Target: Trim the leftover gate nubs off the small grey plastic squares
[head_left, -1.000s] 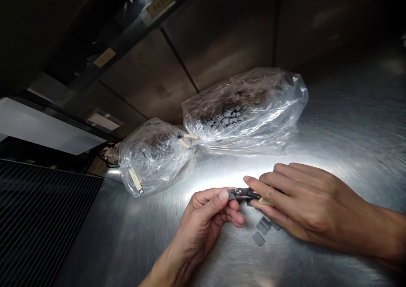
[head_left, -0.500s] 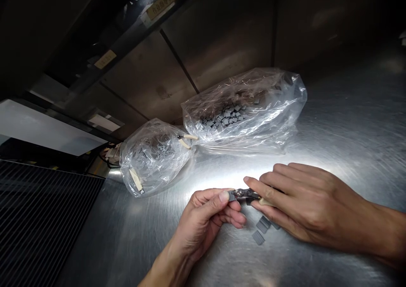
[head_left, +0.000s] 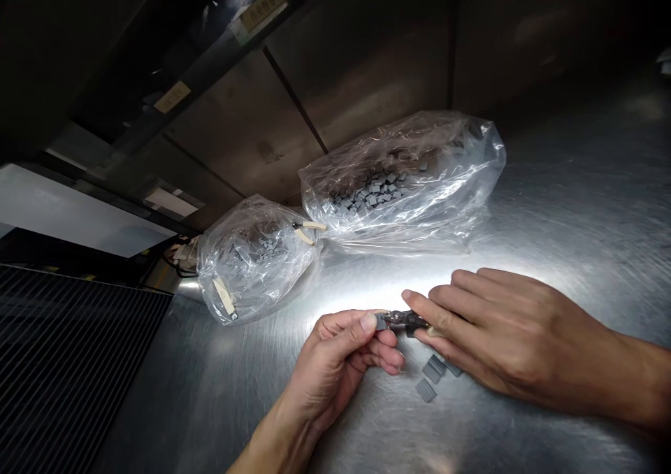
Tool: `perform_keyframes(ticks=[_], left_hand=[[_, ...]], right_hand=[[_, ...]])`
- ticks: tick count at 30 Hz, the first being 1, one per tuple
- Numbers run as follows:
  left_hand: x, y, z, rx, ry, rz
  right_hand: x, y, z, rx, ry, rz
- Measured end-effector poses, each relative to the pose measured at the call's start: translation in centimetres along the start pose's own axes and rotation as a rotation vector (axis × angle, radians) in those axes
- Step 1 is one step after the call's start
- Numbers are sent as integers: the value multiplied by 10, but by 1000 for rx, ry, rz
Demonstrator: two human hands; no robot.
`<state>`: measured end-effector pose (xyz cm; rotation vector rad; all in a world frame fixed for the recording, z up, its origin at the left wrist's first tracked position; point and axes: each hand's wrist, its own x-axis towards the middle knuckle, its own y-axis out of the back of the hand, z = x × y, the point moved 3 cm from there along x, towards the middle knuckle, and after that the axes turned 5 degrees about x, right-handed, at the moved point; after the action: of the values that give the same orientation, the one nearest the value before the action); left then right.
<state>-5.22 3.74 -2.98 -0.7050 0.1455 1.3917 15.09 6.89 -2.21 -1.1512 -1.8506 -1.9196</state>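
Observation:
Between thumb and fingers, my left hand (head_left: 340, 355) pinches a small grey ribbed piece (head_left: 381, 321). My right hand (head_left: 503, 334) is wrapped round a pair of nippers (head_left: 403, 319), whose handles are mostly hidden under the fingers. The jaws of the nippers point left and meet the edge of the grey piece. Below the right hand, several loose grey ribbed pieces (head_left: 426, 390) lie on the metal table (head_left: 382, 432).
A clear plastic bag (head_left: 461, 194) full of grey pieces lies behind the hands. Left of it is a smaller clear bag (head_left: 256, 285) with small grey bits inside. Cream-handled pliers (head_left: 312, 231) and a cream-coloured tool (head_left: 224, 298) rest on this bag. A dark ribbed panel (head_left: 68, 362) borders the left.
The nippers' jaws have shifted slightly at the edge of the grey piece, and the nippers sit at a slightly different angle. Both hands stay almost in place.

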Motion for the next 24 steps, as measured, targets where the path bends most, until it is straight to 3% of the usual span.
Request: perform_keyframes(ticks=[9,17,24], left_hand=[[0,1,1,-5,9,-1],[1,3,1,-67,0,23],[3,3,0,-114,-3,7]], right_hand=[[4,2,-1,8,-1,-1],[2,-3,1,125,-126,42],[4,-3,1,106,-131,62]])
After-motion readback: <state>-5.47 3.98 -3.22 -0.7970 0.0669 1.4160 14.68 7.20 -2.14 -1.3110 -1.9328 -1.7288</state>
